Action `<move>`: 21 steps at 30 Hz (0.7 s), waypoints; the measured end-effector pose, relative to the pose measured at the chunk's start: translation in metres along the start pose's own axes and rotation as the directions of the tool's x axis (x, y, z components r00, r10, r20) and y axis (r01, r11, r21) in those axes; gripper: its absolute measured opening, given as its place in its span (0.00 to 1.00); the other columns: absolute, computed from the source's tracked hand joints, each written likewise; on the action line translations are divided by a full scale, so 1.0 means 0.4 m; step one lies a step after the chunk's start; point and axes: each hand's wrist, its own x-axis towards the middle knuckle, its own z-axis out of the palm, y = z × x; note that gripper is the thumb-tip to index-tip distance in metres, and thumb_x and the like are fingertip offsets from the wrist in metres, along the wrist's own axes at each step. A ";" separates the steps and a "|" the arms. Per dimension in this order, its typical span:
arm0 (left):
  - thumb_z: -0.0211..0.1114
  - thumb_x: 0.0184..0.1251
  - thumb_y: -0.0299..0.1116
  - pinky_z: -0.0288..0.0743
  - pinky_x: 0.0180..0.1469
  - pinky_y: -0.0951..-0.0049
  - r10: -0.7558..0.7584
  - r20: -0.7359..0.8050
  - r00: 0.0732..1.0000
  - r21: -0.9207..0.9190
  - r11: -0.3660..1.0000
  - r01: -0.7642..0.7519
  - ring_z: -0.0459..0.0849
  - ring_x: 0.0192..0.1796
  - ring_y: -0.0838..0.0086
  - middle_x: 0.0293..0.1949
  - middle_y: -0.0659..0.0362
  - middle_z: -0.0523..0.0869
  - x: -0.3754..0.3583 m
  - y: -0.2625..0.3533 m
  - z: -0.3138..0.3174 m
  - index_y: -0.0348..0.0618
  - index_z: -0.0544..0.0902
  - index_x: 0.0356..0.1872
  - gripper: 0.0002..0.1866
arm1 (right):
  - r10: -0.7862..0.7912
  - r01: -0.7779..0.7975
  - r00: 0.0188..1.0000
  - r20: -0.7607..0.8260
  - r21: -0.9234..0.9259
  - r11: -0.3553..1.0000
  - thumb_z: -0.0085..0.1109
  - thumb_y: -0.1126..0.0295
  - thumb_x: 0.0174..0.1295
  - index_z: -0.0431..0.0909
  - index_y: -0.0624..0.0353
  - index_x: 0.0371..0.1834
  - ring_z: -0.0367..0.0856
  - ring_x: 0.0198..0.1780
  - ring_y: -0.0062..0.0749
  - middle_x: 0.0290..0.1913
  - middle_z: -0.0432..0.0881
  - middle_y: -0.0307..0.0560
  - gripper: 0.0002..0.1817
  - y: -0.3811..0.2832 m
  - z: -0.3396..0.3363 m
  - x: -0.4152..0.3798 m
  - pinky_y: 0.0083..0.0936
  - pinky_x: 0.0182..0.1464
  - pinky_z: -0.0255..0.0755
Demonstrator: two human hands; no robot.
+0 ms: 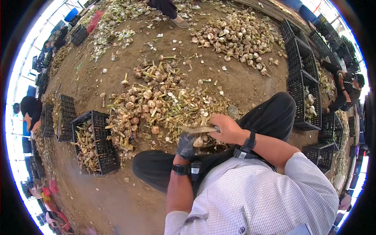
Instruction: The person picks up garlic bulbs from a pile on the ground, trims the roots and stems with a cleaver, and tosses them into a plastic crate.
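Observation:
My right hand (226, 129), bare, is closed round one end of a flat tan blade-like strip (197, 129) that points left. Below the strip's far end is my left hand (186, 145) in a dark glove, its fingers curled; what they hold is hidden. A garlic bulb (198, 141) shows between the two hands, just under the strip. Right in front of my knees spreads a heap of garlic (147, 103) with dry stalks and cut green-yellow stems.
A black crate (105, 143) of stalked garlic stands tilted at my left. Another garlic pile (243, 37) lies ahead to the right, near stacked black crates (303, 96). A person's shoe (180, 22) is at the top; other people sit at both sides.

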 end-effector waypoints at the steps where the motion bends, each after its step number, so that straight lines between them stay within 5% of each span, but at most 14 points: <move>1: 0.58 0.63 0.25 0.74 0.53 0.62 -0.054 -0.011 0.998 -0.089 0.995 0.053 0.81 0.51 0.56 0.48 0.52 0.84 -0.005 0.025 -0.003 0.43 0.82 0.47 0.12 | 0.057 -0.054 0.997 0.053 -0.056 0.997 0.61 0.68 0.51 0.78 0.65 0.35 0.78 0.35 0.55 0.32 0.77 0.57 0.12 0.017 0.002 0.006 0.43 0.37 0.71; 4: 0.59 0.63 0.27 0.70 0.60 0.59 0.327 -0.078 0.942 0.481 0.840 -0.252 0.78 0.55 0.55 0.50 0.53 0.84 -0.033 0.044 -0.052 0.46 0.82 0.49 0.14 | 0.349 -0.254 0.903 0.250 -0.345 0.904 0.61 0.62 0.54 0.80 0.65 0.33 0.79 0.31 0.56 0.27 0.79 0.59 0.15 0.140 0.030 -0.001 0.45 0.37 0.73; 5: 0.60 0.63 0.28 0.68 0.61 0.58 0.327 -0.093 0.940 0.552 0.803 -0.225 0.78 0.56 0.55 0.50 0.54 0.84 -0.030 0.043 -0.060 0.46 0.82 0.50 0.14 | 0.460 -0.296 0.837 0.298 -0.460 0.837 0.60 0.59 0.56 0.81 0.66 0.31 0.79 0.30 0.56 0.26 0.80 0.59 0.17 0.199 0.043 -0.001 0.46 0.37 0.73; 6: 0.61 0.63 0.29 0.66 0.63 0.58 0.322 -0.120 0.939 0.615 0.766 -0.184 0.77 0.57 0.56 0.50 0.55 0.84 -0.029 0.034 -0.057 0.46 0.82 0.50 0.15 | 0.312 -0.210 0.933 0.178 -0.434 0.876 0.59 0.56 0.58 0.82 0.67 0.30 0.79 0.27 0.56 0.24 0.80 0.62 0.20 0.235 0.063 -0.024 0.45 0.35 0.74; 9: 0.62 0.64 0.33 0.69 0.60 0.55 -0.118 -0.156 0.981 0.159 0.977 0.143 0.79 0.54 0.56 0.48 0.51 0.85 -0.030 -0.060 -0.009 0.43 0.80 0.53 0.16 | 0.338 -0.333 0.940 0.038 -0.098 0.938 0.58 0.56 0.55 0.79 0.66 0.31 0.78 0.26 0.53 0.23 0.78 0.61 0.19 0.135 0.044 -0.001 0.42 0.32 0.70; 10: 0.62 0.65 0.33 0.70 0.58 0.55 -0.232 -0.100 0.968 0.040 0.971 0.237 0.80 0.53 0.56 0.47 0.49 0.85 0.000 -0.015 -0.008 0.41 0.80 0.52 0.16 | 0.412 -0.415 0.906 0.101 0.016 0.910 0.60 0.55 0.57 0.78 0.65 0.33 0.77 0.24 0.40 0.24 0.80 0.53 0.19 0.083 0.023 0.015 0.37 0.32 0.69; 13: 0.62 0.64 0.41 0.74 0.50 0.55 -0.201 -0.053 0.978 0.241 0.948 0.207 0.82 0.44 0.50 0.41 0.44 0.85 0.024 -0.028 0.058 0.37 0.81 0.48 0.18 | 0.386 -0.393 0.919 0.083 0.275 0.877 0.62 0.53 0.57 0.80 0.68 0.37 0.77 0.24 0.36 0.23 0.80 0.53 0.23 0.071 0.066 0.023 0.36 0.31 0.71; 15: 0.62 0.64 0.45 0.74 0.50 0.56 -0.259 -0.052 0.964 0.545 0.802 0.245 0.82 0.43 0.48 0.39 0.43 0.85 0.022 -0.042 0.095 0.36 0.81 0.46 0.20 | 0.413 -0.437 0.899 0.145 0.364 0.823 0.65 0.53 0.55 0.79 0.69 0.40 0.77 0.26 0.28 0.25 0.80 0.50 0.25 0.073 0.086 0.029 0.31 0.30 0.71; 17: 0.59 0.65 0.50 0.73 0.52 0.55 -0.234 -0.005 0.972 0.427 0.879 0.213 0.81 0.43 0.47 0.39 0.41 0.84 0.025 0.042 0.063 0.38 0.81 0.46 0.23 | 0.396 -0.374 0.917 0.041 0.430 0.822 0.67 0.53 0.54 0.79 0.69 0.40 0.77 0.26 0.28 0.26 0.80 0.51 0.25 0.106 0.110 0.019 0.31 0.30 0.72; 18: 0.59 0.65 0.51 0.73 0.51 0.56 -0.156 0.023 0.987 0.442 0.887 0.130 0.81 0.43 0.47 0.38 0.41 0.84 0.008 0.029 0.055 0.38 0.82 0.46 0.23 | 0.478 -0.489 0.871 0.115 0.305 0.817 0.66 0.62 0.53 0.79 0.65 0.43 0.78 0.31 0.29 0.28 0.82 0.48 0.19 0.106 0.095 0.021 0.29 0.38 0.73; 21: 0.58 0.66 0.47 0.73 0.51 0.58 -0.196 -0.056 0.979 0.613 0.767 0.189 0.81 0.46 0.50 0.42 0.44 0.82 -0.024 0.064 -0.011 0.44 0.81 0.48 0.19 | 0.536 -0.547 0.837 0.114 0.211 0.810 0.67 0.58 0.50 0.80 0.66 0.41 0.78 0.28 0.29 0.25 0.82 0.48 0.22 0.230 0.073 0.041 0.30 0.36 0.74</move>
